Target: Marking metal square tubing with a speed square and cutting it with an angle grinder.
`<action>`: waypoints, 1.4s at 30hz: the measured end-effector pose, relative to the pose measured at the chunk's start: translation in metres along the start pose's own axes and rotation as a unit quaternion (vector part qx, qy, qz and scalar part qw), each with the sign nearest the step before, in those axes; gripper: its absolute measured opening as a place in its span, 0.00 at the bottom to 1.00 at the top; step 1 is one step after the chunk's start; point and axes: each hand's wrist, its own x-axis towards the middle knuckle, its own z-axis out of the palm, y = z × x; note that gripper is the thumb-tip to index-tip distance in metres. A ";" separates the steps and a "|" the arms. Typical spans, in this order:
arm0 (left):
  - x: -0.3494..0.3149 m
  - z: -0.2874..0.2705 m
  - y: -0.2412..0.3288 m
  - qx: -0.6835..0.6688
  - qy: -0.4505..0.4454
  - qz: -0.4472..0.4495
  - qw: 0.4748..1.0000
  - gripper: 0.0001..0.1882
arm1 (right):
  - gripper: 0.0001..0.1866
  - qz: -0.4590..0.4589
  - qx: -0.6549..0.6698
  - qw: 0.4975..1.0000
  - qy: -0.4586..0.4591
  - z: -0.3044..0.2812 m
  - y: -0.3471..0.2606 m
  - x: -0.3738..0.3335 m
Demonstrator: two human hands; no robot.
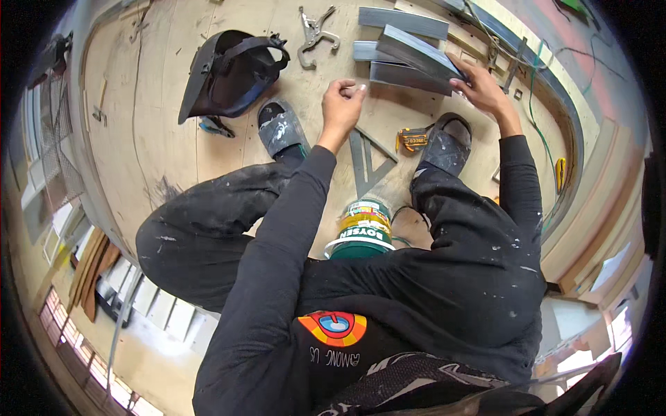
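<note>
My right hand (pixel 480 89) grips the right end of a grey rectangular metal tube (pixel 416 52), held tilted over other cut metal tubes (pixel 409 76) on the wooden surface. To the left of these pieces, my left hand (pixel 342 107) is raised with its fingers curled together. Whether anything small is pinched in it cannot be made out. Between my feet lies a metal triangle square (pixel 361 165). A black and orange tape measure (pixel 413 139) rests against my right sandal. Beyond my left hand sits a locking C-clamp (pixel 318 38).
A dark welding helmet (pixel 232 75) lies at the far left, with a small blue and black tool (pixel 216 126) near it. I sit over a green paint bucket (pixel 362 232). A curved frame edge (pixel 555 104) and a green cord (pixel 533 104) run along the right.
</note>
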 end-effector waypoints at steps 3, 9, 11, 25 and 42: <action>-0.002 0.007 -0.003 -0.010 -0.010 0.012 1.000 0.17 | 0.31 -0.030 -0.052 0.998 -0.012 0.000 0.005 0.003; -0.001 0.006 -0.017 0.021 -0.022 -0.029 0.999 0.18 | 0.27 -0.022 -0.026 0.999 -0.035 0.006 0.022 0.009; -0.003 0.005 -0.023 0.026 -0.015 -0.035 0.999 0.18 | 0.27 -0.025 -0.033 0.999 -0.028 0.008 0.022 0.011; 0.007 -0.019 -0.064 0.057 0.103 -0.008 0.993 0.11 | 0.34 -0.196 -0.281 0.925 0.164 0.039 -0.028 0.019; -0.054 0.038 -0.035 0.234 -0.041 0.337 0.911 0.09 | 0.08 -0.297 -0.310 0.899 -0.084 0.181 -0.015 -0.038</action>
